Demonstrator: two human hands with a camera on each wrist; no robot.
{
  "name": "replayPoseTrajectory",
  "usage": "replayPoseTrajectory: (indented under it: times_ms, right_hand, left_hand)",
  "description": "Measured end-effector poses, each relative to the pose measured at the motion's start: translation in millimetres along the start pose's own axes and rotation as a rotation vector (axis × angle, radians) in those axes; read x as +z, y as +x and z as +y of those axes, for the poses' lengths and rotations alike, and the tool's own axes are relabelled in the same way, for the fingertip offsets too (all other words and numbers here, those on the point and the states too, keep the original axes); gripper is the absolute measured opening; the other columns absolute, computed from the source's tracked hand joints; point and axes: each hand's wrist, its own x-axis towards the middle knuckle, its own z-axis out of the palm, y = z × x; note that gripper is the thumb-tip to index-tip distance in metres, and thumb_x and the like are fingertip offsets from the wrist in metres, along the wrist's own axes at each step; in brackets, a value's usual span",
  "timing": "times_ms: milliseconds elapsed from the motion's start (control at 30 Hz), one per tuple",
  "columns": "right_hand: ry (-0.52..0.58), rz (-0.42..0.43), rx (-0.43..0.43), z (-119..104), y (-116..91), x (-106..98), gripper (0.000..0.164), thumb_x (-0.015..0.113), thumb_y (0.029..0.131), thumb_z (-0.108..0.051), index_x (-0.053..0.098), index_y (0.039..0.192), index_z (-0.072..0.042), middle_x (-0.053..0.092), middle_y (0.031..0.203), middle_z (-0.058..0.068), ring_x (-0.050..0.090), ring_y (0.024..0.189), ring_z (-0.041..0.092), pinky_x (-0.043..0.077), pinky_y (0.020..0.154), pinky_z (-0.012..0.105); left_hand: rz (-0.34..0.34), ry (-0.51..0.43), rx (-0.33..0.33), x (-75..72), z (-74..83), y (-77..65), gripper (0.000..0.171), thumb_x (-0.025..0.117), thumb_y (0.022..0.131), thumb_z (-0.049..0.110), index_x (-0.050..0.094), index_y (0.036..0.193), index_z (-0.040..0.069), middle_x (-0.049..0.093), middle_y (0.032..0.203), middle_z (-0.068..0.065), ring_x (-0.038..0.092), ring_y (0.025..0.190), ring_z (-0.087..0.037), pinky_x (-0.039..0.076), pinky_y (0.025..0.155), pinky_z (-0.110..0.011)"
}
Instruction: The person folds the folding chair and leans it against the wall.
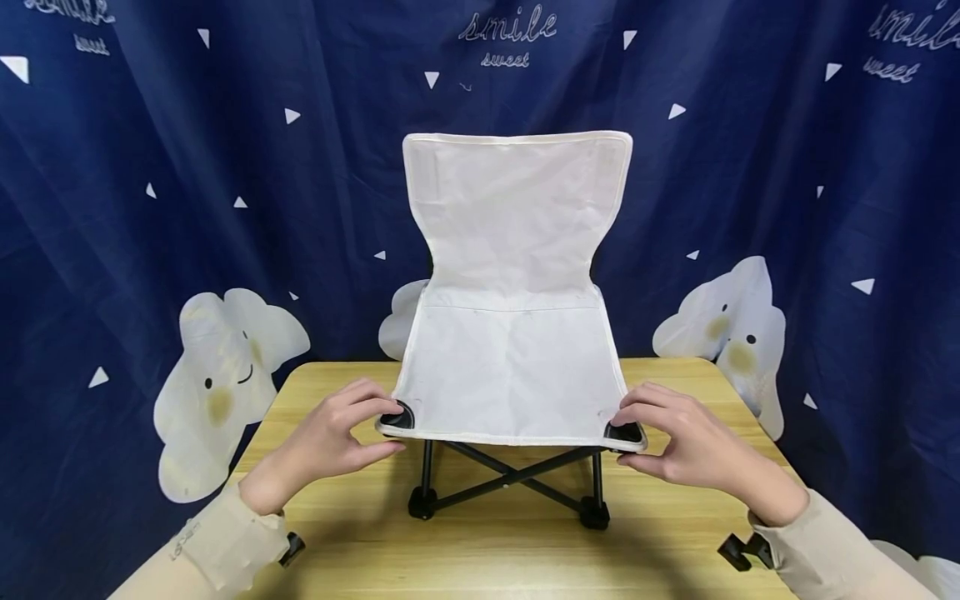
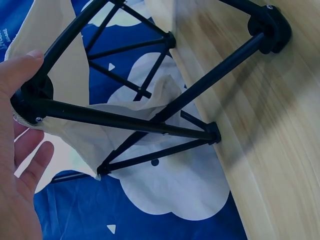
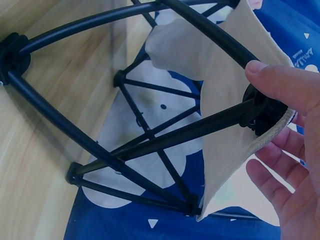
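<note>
A white folding chair (image 1: 517, 358) stands unfolded on the wooden table, its backrest upright and its seat facing me. My left hand (image 1: 341, 429) pinches the seat's front left corner, fingers on the black corner patch and thumb below. At the front right corner my right hand (image 1: 686, 437) holds the same way. From beneath, the left wrist view shows the left thumb (image 2: 22, 70) by the black corner joint (image 2: 32, 102). In the right wrist view the right thumb (image 3: 280, 82) touches a dark tube beside its joint (image 3: 262, 110). Crossed black legs (image 1: 510, 477) rest on the tabletop.
The light wooden table (image 1: 480, 558) has rounded far corners. Behind it hangs a dark blue curtain (image 1: 300, 183) with white clouds and triangles. Black clips (image 1: 738, 552) sit at both sleeve cuffs.
</note>
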Motion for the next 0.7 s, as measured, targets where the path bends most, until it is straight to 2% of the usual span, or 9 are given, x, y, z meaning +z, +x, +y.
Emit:
replayPoseTrajectory:
  times_ms: [67, 133, 200, 367, 467, 567, 600, 700]
  right_hand:
    - [0.001, 0.004, 0.0, 0.0, 0.5, 0.3, 0.033, 0.087, 0.093, -0.043, 0.076, 0.108, -0.016, 0.071, 0.106, -0.007, 0.064, 0.092, 0.007, 0.055, 0.082, 0.022]
    - [0.003, 0.009, 0.0, 0.0, 1.0, 0.9, 0.038, 0.073, 0.101, -0.053, 0.076, 0.107, -0.015, 0.071, 0.105, -0.008, 0.064, 0.092, 0.006, 0.055, 0.081, 0.021]
    - [0.007, 0.014, 0.003, -0.3, 1.6, 1.2, 0.047, 0.06, 0.104, -0.059, 0.076, 0.106, -0.015, 0.071, 0.105, -0.008, 0.064, 0.092, 0.006, 0.055, 0.081, 0.021]
    - [0.042, 0.016, 0.012, -0.7, 2.0, 1.7, 0.044, 0.061, 0.104, -0.057, 0.077, 0.105, -0.016, 0.07, 0.103, -0.01, 0.064, 0.09, 0.004, 0.055, 0.081, 0.019]
    - [0.07, 0.019, 0.011, 0.0, 1.5, 1.9, 0.029, 0.076, 0.101, -0.046, 0.077, 0.103, -0.017, 0.069, 0.101, -0.011, 0.064, 0.088, 0.003, 0.055, 0.08, 0.018]
    - [0.095, 0.026, 0.005, 0.5, 0.3, 2.7, 0.023, 0.082, 0.098, -0.039, 0.077, 0.102, -0.017, 0.067, 0.098, -0.011, 0.063, 0.086, 0.002, 0.054, 0.079, 0.017]
    - [0.1, 0.028, 0.006, 0.4, 0.1, 2.8, 0.022, 0.083, 0.098, -0.039, 0.077, 0.101, -0.017, 0.067, 0.098, -0.011, 0.062, 0.086, 0.001, 0.054, 0.078, 0.017]
    - [0.103, 0.04, 0.002, -0.1, -0.3, 3.7, 0.03, 0.072, 0.103, -0.047, 0.077, 0.1, -0.017, 0.066, 0.096, -0.012, 0.061, 0.084, 0.0, 0.053, 0.076, 0.015]
  left_hand:
    - [0.001, 0.001, -0.003, 0.2, -0.2, 0.1, 0.036, 0.097, 0.082, 0.024, 0.078, 0.109, 0.011, 0.073, 0.106, -0.001, 0.065, 0.096, -0.016, 0.054, 0.087, -0.025]
    - [0.0, 0.003, -0.007, 0.4, -0.3, 0.2, 0.038, 0.099, 0.077, 0.018, 0.077, 0.108, 0.012, 0.072, 0.105, 0.0, 0.064, 0.095, -0.015, 0.054, 0.086, -0.025]
    - [0.0, 0.003, -0.008, 0.7, -0.5, 0.8, 0.039, 0.099, 0.075, 0.015, 0.077, 0.107, 0.012, 0.072, 0.104, 0.0, 0.063, 0.094, -0.015, 0.053, 0.086, -0.025]
    - [0.003, -0.003, -0.011, 1.6, -0.7, 2.3, 0.038, 0.099, 0.074, 0.013, 0.077, 0.105, 0.013, 0.071, 0.1, 0.001, 0.062, 0.092, -0.013, 0.052, 0.085, -0.024]
    - [0.009, -0.005, -0.007, 1.9, -0.5, 2.5, 0.039, 0.099, 0.071, 0.01, 0.077, 0.103, 0.013, 0.07, 0.099, 0.003, 0.061, 0.09, -0.012, 0.052, 0.082, -0.023]
    - [0.011, -0.009, -0.004, 2.2, 0.0, 2.6, 0.041, 0.098, 0.069, 0.006, 0.077, 0.103, 0.014, 0.07, 0.099, 0.004, 0.06, 0.089, -0.011, 0.052, 0.081, -0.022]
    - [0.014, -0.01, 0.0, 2.5, -0.1, 2.4, 0.042, 0.098, 0.068, 0.005, 0.077, 0.104, 0.014, 0.07, 0.099, 0.004, 0.06, 0.089, -0.011, 0.052, 0.081, -0.022]
    - [0.015, -0.017, 0.002, 3.0, -0.8, 2.1, 0.043, 0.097, 0.069, 0.003, 0.077, 0.105, 0.014, 0.07, 0.099, 0.004, 0.06, 0.09, -0.011, 0.052, 0.081, -0.021]
